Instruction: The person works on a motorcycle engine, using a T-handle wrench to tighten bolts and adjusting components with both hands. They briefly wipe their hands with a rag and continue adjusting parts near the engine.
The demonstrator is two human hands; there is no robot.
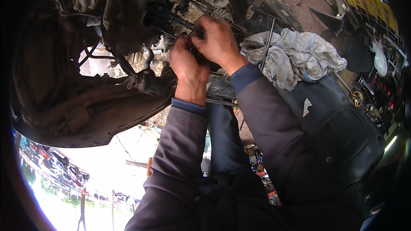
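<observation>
My hands are close together in the front of a vehicle with parts laid bare. My left hand (188,64) is closed, its fingertips drawn together by a thin rod-like piece (166,33); what it grips is hidden. My right hand (217,42) is also closed, fingers curled at the end of a dark ribbed length (182,20) that looks like a hose or harness. Whether it holds that piece is unclear. Beyond the fingers, the dark length runs into a shadowed opening (150,18). A black bracketed part (150,81) hangs left of my left wrist.
A dirty grey-white cloth (306,55) lies on a dark panel (338,124) at right, with a metal bar (269,42) over its edge. The wheel-arch liner (85,115) curves along the left. Tools and parts (372,98) crowd the far right.
</observation>
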